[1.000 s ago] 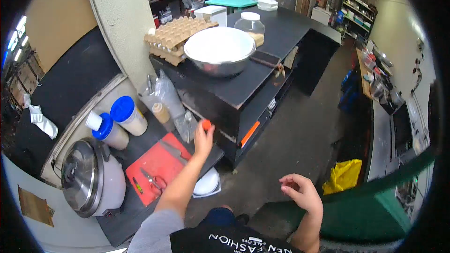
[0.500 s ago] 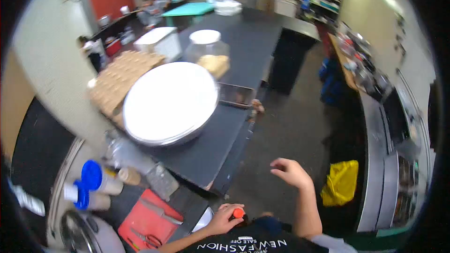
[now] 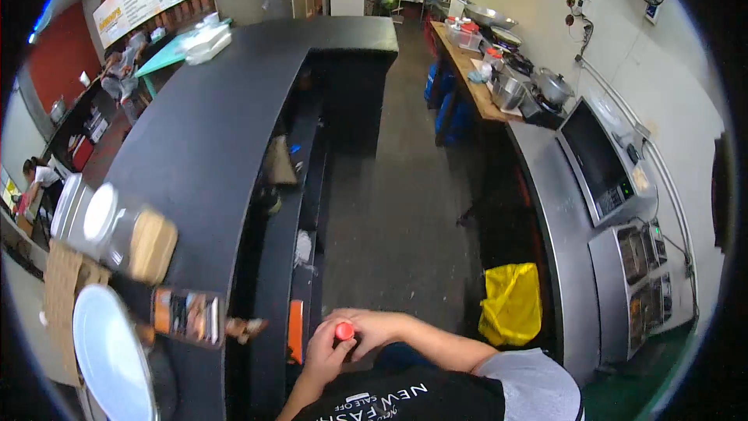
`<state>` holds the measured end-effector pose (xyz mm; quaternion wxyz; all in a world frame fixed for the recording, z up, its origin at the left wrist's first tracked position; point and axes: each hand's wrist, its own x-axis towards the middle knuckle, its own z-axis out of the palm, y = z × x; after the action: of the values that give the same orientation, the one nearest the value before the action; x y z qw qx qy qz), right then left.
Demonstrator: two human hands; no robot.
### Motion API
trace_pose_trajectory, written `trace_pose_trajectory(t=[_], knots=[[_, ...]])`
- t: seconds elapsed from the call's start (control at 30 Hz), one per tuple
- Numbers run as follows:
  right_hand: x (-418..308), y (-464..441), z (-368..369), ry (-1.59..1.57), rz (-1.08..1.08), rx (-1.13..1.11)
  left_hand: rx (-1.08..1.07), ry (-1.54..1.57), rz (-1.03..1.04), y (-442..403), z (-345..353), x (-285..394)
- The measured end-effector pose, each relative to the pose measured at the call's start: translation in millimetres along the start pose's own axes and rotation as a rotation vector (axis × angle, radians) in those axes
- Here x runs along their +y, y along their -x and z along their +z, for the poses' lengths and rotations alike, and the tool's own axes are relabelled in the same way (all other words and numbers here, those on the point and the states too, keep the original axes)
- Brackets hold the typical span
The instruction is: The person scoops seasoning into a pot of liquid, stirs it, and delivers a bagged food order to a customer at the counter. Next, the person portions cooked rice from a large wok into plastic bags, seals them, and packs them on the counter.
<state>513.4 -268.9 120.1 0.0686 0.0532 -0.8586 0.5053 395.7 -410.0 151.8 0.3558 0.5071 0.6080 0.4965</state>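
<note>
Close in front of my black shirt, both hands are together around a red-capped container (image 3: 344,330); only its round red top shows and its body is hidden. My left hand (image 3: 321,357) is closed around it, with the thumb beside the cap. From the other side my right hand (image 3: 378,329) curls against it, its fingers wrapped over the far side and partly covered. An orange flat object (image 3: 296,331) stands on the shelf side just left of my hands.
Left runs a long black counter (image 3: 210,109) with a large white-topped bowl (image 3: 109,355), an egg tray (image 3: 66,296), a lidded jar (image 3: 109,222) and a cutlery box (image 3: 187,316). Right are a yellow bag (image 3: 510,304), a microwave (image 3: 596,160) and pots (image 3: 553,87). People sit far left.
My view has swung right, along the aisle. My right hand, apart and raised before, has come in to the red-capped container in my left hand. The red cutting board has left view.
</note>
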Motion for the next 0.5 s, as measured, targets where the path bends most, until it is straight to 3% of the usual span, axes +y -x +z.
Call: trace_pose_trajectory(t=[0.03, 0.13, 0.17, 0.27, 0.4, 0.5], knots=[[10.3, 4.3, -14.2, -0.163, 0.119, 0.077, 0.012, 0.061, -0.044, -30.6, 11.2, 16.4], [67.2, 19.7, -78.0, -0.359, 0.191, 0.016, -0.192, 0.052, -0.001, -119.7, 38.0, 29.4], [65.4, 25.7, -111.8, -0.461, 0.064, 0.052, -0.295, 0.001, 0.063, -149.7, 42.9, 46.3], [76.1, 44.9, -204.2, -0.418, 0.134, -0.023, -0.364, -0.032, 0.132, -231.5, 68.9, 59.7], [82.3, 70.2, -304.2, -0.248, 0.125, 0.35, -0.403, -0.049, 0.309, -352.3, 97.4, 111.5], [111.4, 83.2, -379.2, -0.273, 0.214, 0.523, -0.238, -0.247, 0.61, -453.2, 121.9, 138.5]])
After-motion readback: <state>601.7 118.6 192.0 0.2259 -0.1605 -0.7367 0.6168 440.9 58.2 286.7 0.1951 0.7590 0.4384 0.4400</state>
